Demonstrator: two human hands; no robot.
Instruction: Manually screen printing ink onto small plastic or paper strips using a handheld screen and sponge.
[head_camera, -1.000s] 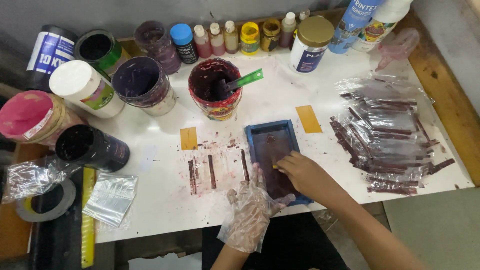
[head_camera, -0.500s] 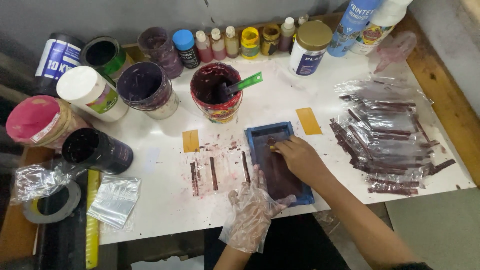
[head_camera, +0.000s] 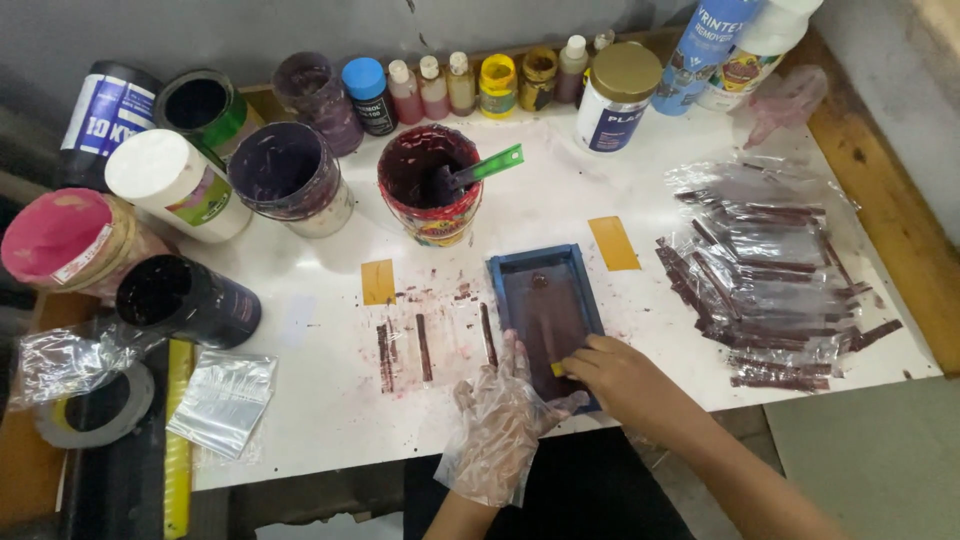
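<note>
Two hands at the near end of a blue frame (head_camera: 546, 310) lying flat on the white tabletop (head_camera: 300, 420). Left hand (head_camera: 497, 420), in a clear glove, fingers spread, flat against frame's near left edge. Right hand (head_camera: 622, 380), bare, fingers pinched on a small yellow piece (head_camera: 557, 369) on the frame's dark screen. Paint tub (head_camera: 431, 185) behind frame; printed clear bags (head_camera: 770, 270) stacked to its right.
</note>
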